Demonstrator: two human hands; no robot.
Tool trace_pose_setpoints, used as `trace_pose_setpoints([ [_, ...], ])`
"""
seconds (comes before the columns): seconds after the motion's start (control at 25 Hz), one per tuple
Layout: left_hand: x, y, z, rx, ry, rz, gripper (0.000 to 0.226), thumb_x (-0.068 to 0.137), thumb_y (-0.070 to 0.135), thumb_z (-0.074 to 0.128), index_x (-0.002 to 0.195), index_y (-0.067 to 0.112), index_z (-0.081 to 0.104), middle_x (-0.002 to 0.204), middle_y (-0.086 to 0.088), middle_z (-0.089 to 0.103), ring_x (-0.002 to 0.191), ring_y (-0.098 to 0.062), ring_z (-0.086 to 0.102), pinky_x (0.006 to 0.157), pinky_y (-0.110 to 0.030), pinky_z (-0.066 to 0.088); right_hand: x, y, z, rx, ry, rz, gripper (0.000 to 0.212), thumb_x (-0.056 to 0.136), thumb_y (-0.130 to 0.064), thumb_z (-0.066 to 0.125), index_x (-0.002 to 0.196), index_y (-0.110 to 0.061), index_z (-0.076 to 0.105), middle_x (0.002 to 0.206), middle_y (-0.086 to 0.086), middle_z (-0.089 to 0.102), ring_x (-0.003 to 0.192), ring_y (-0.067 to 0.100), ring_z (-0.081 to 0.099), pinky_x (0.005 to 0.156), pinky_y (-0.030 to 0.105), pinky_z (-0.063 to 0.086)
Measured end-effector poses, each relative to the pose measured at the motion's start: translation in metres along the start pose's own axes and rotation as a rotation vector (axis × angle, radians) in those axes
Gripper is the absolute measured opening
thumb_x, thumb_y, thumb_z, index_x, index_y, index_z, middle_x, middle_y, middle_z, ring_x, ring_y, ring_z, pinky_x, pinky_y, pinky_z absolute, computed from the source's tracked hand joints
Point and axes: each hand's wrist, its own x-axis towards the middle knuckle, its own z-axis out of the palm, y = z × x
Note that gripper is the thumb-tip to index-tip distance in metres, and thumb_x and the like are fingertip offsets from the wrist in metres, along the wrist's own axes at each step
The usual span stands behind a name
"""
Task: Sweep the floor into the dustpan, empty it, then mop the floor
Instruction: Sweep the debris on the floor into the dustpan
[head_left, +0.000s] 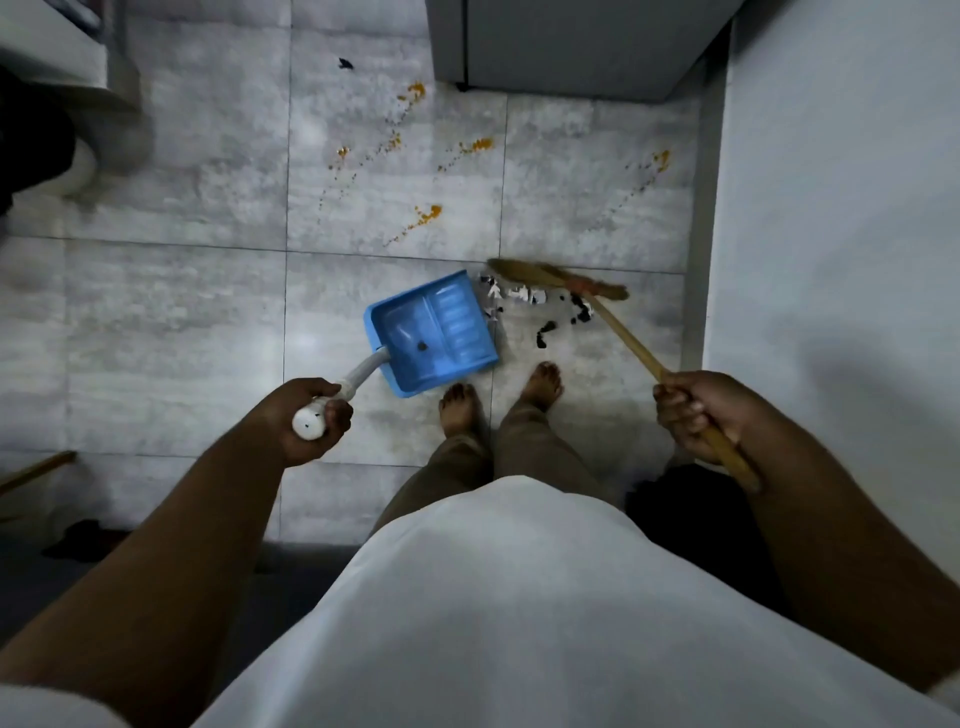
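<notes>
A blue dustpan lies on the grey tiled floor just ahead of my bare feet, with one dark crumb inside it. My left hand grips the top of its white handle. My right hand grips the wooden stick of a broom. The broom's brown bristle head rests on the floor right of the pan's open edge. Between pan and bristles lie black and white scraps of litter. Orange stains are smeared over the tiles farther ahead.
A grey cabinet or appliance stands at the far side, and a pale wall runs along the right. A white rounded object sits at the far left. A wooden stick lies at the left edge. A black speck lies far ahead.
</notes>
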Motion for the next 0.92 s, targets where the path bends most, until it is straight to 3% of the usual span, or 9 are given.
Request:
trace_pose_setpoints([
  [0.36, -0.015, -0.008, -0.037, -0.021, 0.025, 0.014, 0.017, 0.086, 0.014, 0.046, 0.099, 0.004, 0.046, 0.061, -0.002, 0.043, 0.039, -0.008, 0.047, 0.034, -0.014, 0.043, 0.020, -0.030, 0.045, -0.092, 0.065, -0.128, 0.032, 0.103, -0.021, 0.033, 0.072, -0.016, 0.040, 0.042, -0.007, 0.035, 0.028, 0.002, 0.029, 0.025, 0.015, 0.022],
  [0.56, -0.021, -0.017, -0.048, -0.100, 0.042, 0.044, 0.045, 0.069, 0.008, 0.060, 0.110, 0.002, 0.042, 0.058, -0.002, 0.047, 0.040, -0.006, 0.048, 0.038, -0.012, 0.044, 0.042, -0.008, 0.047, -0.212, 0.073, -0.022, 0.032, 0.103, -0.020, 0.034, 0.072, -0.015, 0.040, 0.041, -0.006, 0.033, 0.027, 0.004, 0.028, 0.026, 0.014, 0.021],
  [0.64, -0.024, -0.016, -0.046, -0.111, -0.005, 0.061, 0.075, 0.043, -0.005, 0.081, 0.108, 0.001, 0.043, 0.057, -0.002, 0.047, 0.040, -0.006, 0.048, 0.038, -0.011, 0.043, 0.039, 0.006, 0.031, -0.210, 0.048, -0.007, 0.033, 0.103, -0.021, 0.033, 0.071, -0.015, 0.039, 0.040, -0.006, 0.032, 0.027, 0.004, 0.028, 0.025, 0.014, 0.020],
  [0.72, -0.025, -0.014, -0.048, -0.094, -0.013, 0.064, 0.096, 0.018, -0.011, 0.086, 0.104, 0.000, 0.045, 0.056, -0.001, 0.047, 0.039, -0.006, 0.047, 0.039, -0.011, 0.043, 0.030, 0.017, 0.012, -0.188, 0.028, -0.008, 0.035, 0.103, -0.023, 0.033, 0.070, -0.014, 0.040, 0.041, -0.006, 0.032, 0.027, 0.003, 0.027, 0.024, 0.014, 0.019],
  [0.76, -0.024, -0.013, -0.050, -0.089, -0.011, 0.066, 0.097, 0.018, -0.011, 0.086, 0.105, 0.000, 0.045, 0.056, -0.001, 0.047, 0.040, -0.006, 0.047, 0.039, -0.011, 0.043, 0.025, 0.020, 0.003, -0.173, 0.015, -0.011, 0.035, 0.103, -0.024, 0.033, 0.070, -0.014, 0.040, 0.041, -0.007, 0.031, 0.027, 0.003, 0.027, 0.024, 0.014, 0.019],
  [0.88, -0.020, -0.002, -0.050, -0.085, 0.033, 0.061, 0.070, 0.053, 0.000, 0.075, 0.115, 0.002, 0.042, 0.057, -0.001, 0.047, 0.042, -0.006, 0.048, 0.040, -0.011, 0.043, 0.013, 0.024, -0.020, -0.106, -0.014, -0.035, 0.035, 0.103, -0.025, 0.033, 0.071, -0.015, 0.041, 0.041, -0.007, 0.033, 0.026, 0.003, 0.028, 0.024, 0.012, 0.020],
  [0.92, -0.017, 0.004, -0.049, -0.078, 0.036, 0.057, 0.068, 0.055, 0.001, 0.072, 0.116, 0.003, 0.041, 0.057, -0.001, 0.047, 0.042, -0.006, 0.048, 0.040, -0.010, 0.043, 0.011, 0.024, -0.026, -0.066, -0.017, -0.049, 0.035, 0.103, -0.026, 0.033, 0.071, -0.015, 0.040, 0.041, -0.007, 0.033, 0.026, 0.002, 0.029, 0.023, 0.012, 0.020],
])
